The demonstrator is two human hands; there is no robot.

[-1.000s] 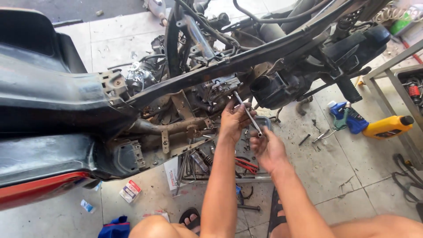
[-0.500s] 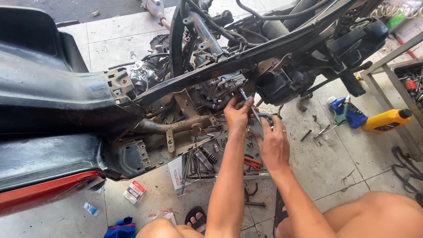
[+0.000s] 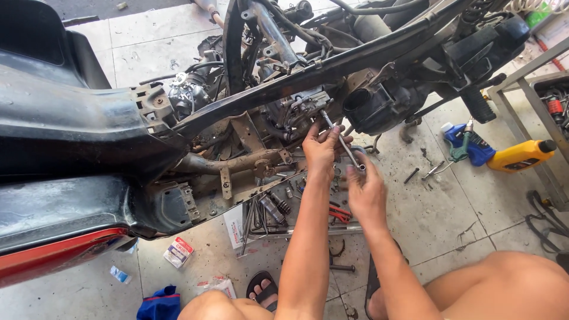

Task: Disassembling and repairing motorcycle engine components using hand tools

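We hold a long metal wrench in both hands. Our left hand grips the upper part of the shaft, fingers curled around it just below the tip. Our right hand grasps the lower end, with thumb and fingertips pinched on the end of the handle. The wrench runs at a slant from our right fingers up and left to its tip, which meets the engine block just above our left fingers, under the black frame bar of the stripped motorcycle.

Below our fingers, a tray of tools lies on the tiled floor, with red-handled pliers just beside our right wrist.

Packages by place:
- Right of our right fingers, well apart: a blue bottle lying on the floor, white cap at its left end.
- Further right, touching the blue bottle: a yellow bottle on its side, black cap pointing right.
- Below and left of our left fingers: a small white carton with red print, flat on the floor.
- Near the carton: a small blue-and-white wrapper and a blue cloth.

A sandalled foot shows beside our left forearm.
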